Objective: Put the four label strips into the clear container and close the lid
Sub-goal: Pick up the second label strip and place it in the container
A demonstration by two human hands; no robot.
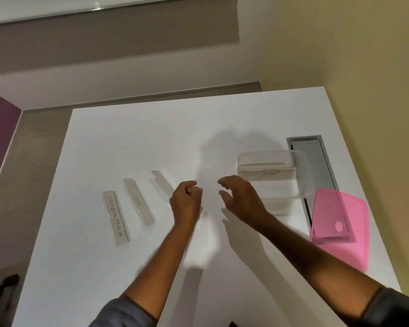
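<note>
White tabletop (104, 267) fills the middle of the frame, bare at lower left. At right the pink lid (340, 223) lies off, over a grey metal slot (316, 161). Just left of it, the clear container (269, 178) stands open with the "ELEPHANT" strip (270, 173) inside. At centre, the right hand (243, 199) hovers beside the container, fingers spread and empty; the left hand (187, 201) is curled in a loose fist, covering the near end of the blank strip (162, 185). Further left lie the short-word strip (138, 201) and the "SUPERMAN" strip (116, 218).
</note>
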